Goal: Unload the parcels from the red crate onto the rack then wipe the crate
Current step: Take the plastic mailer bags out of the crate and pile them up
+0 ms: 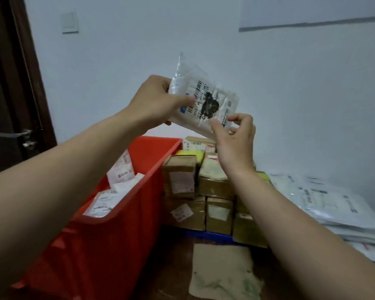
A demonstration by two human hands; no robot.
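Both hands held one clear plastic parcel pouch with a printed barcode label point(204, 98) up in front of the pale wall, above the other goods. Her or his left hand point(156, 100) gripped the pouch's left edge, thumb pressed on the front and fingers curled behind. At the lower right corner, the right hand point(234, 139) pinched the pouch between thumb and forefinger, the other fingers loosely bent.

Below and to the left stood the red plastic crate point(108, 245), open at the top. Inside it lay several white labelled mailer bags point(108, 200), some leaning against the far wall, others flat near the front rim.

Just beside the crate on its right, brown cardboard boxes with white labels point(182, 180) were stacked in two layers on a low blue platform point(210, 234), with a yellow packet point(191, 153) on top at the back. Farther right lay a pile of flat white mailer bags point(325, 200). A creased brown paper sheet point(221, 271) lay on the floor in front of the boxes.
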